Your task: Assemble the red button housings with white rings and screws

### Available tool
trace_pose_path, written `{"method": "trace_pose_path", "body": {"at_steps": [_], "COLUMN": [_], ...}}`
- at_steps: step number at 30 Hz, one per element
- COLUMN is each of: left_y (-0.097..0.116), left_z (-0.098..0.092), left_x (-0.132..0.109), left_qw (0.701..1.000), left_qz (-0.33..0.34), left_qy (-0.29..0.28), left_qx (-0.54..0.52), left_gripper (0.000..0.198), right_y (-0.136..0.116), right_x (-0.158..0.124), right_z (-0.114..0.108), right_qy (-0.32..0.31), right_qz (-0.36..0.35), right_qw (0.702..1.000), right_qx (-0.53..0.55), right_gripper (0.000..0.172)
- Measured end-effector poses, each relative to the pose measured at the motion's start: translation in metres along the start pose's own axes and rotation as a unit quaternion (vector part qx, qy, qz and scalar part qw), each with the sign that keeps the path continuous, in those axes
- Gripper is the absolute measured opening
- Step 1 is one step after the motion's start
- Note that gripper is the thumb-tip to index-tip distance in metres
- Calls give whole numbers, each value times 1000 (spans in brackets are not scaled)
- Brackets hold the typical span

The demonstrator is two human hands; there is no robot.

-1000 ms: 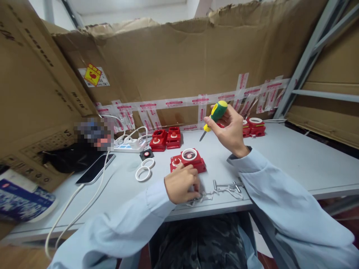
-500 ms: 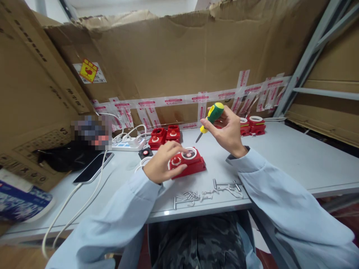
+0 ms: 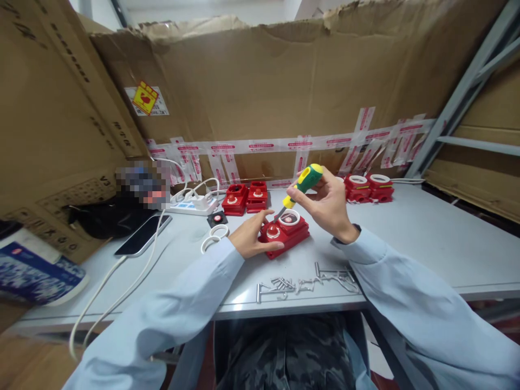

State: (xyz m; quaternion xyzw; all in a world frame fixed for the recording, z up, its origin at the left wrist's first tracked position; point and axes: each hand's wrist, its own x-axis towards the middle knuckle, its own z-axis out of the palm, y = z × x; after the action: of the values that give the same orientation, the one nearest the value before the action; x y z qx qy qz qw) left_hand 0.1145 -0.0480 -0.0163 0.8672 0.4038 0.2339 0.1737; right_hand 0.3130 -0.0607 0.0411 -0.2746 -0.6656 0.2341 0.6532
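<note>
My right hand (image 3: 328, 203) is closed round a green and yellow screwdriver (image 3: 301, 184), whose tip points down onto a red box (image 3: 286, 233) with a white ring on top. My left hand (image 3: 252, 238) grips the left side of that red box, thumb along its front edge. The box sits on the grey table (image 3: 406, 238) in front of me. A scatter of small metal screws and pins (image 3: 303, 283) lies near the table's front edge, below my hands.
Two red boxes (image 3: 245, 197) stand behind, and two more with white rings (image 3: 369, 187) at the right. White rings (image 3: 214, 236), a small black part (image 3: 216, 219), a power strip (image 3: 194, 205), a phone (image 3: 142, 235) and cables lie at the left. Cardboard walls surround the table.
My left hand left the screws near the table edge and went to the red box, now gripping its left side. The screwdriver came down until its tip reached the box.
</note>
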Motion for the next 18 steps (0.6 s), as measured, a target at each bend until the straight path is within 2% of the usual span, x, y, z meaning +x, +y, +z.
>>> {"method": "trace_pose_path", "body": {"at_steps": [3,5,6,7,9,11,14,18], "left_y": [11,20,24,28,34,37,39,42], "left_z": [-2,-6,-7,-7,-3,6,18,22], "left_x": [-4,-12,-17,-22,-29,-32,-29,-23], "left_qw": [995,986,984,982,972,965,963,958], "left_qz": [35,83,120,163,234,249,238,235], "left_qy": [69,121,118,85,-15,-79,-122,-163], "left_qx": [56,75,65,44,-3,-22,-15,0], "left_gripper": [66,47,36,28,21,22,22,14], "right_y": [1,3,4,5,7,8,8,6], "right_x": [-1,0,2,3,5,6,4,3], "right_z": [0,-3,-5,-7,-10,-11,-11,-10], "right_qy": [-8,12,26,38,52,49,34,20], "right_qz": [10,-5,-16,-26,-37,-34,-24,-20], "right_qw": [1000,1000,999,999,997,997,997,998], "right_qx": [5,-3,-13,-24,-45,-57,-61,-58], "right_gripper": [44,44,44,43,43,44,46,47]}}
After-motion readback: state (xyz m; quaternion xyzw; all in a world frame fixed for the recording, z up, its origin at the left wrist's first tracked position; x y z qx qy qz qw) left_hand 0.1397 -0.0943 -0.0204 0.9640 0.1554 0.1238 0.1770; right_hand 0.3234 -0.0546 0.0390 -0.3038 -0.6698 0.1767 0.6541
